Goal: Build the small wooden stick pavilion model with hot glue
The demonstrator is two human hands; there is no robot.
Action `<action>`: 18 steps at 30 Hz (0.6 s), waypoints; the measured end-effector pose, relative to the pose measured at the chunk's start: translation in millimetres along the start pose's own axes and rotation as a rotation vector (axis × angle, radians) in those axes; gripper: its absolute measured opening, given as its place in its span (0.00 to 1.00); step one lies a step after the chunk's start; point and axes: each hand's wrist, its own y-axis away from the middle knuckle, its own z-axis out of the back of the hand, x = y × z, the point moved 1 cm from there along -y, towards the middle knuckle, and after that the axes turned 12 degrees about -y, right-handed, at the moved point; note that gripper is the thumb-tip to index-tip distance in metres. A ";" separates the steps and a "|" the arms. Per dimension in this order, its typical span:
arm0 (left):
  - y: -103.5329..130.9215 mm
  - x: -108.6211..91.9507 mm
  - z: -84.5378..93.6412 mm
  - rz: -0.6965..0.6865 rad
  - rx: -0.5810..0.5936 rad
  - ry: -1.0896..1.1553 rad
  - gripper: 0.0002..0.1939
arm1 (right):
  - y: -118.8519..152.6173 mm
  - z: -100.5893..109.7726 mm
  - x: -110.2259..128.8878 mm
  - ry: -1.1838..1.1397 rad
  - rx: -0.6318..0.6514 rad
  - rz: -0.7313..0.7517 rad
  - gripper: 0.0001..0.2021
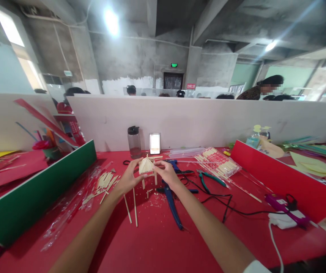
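Observation:
A small model pavilion (146,166) built of pale wooden sticks, with a pointed roof and thin legs, is held up over the red table. My left hand (131,177) grips its roof from the left, thumb along the lower edge. On the other side, the fingers of my right hand (167,172) pinch the roof's right edge. Two loose wooden sticks (135,208) lie below my left hand, among small chips. Just under my right wrist is a blue-handled cutting tool (172,204). A blue glue gun (174,165) is partly hidden behind my right hand.
A water bottle (134,142) and a lit phone (155,143) stand by the white partition (197,121). Green-handled pliers (208,180), bagged sticks (218,161) and black cables lie right. A stick pile (106,182) lies left. Green (43,193) and red boards (282,178) flank the table.

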 end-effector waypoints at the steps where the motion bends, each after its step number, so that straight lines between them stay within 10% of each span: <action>1: 0.0 0.6 0.5 -0.011 0.002 -0.003 0.36 | 0.3 -0.2 0.3 0.004 -0.003 0.000 0.12; 18: -0.2 7.8 -0.8 -0.070 0.011 -0.035 0.35 | 1.5 0.0 2.4 -0.051 0.007 -0.030 0.12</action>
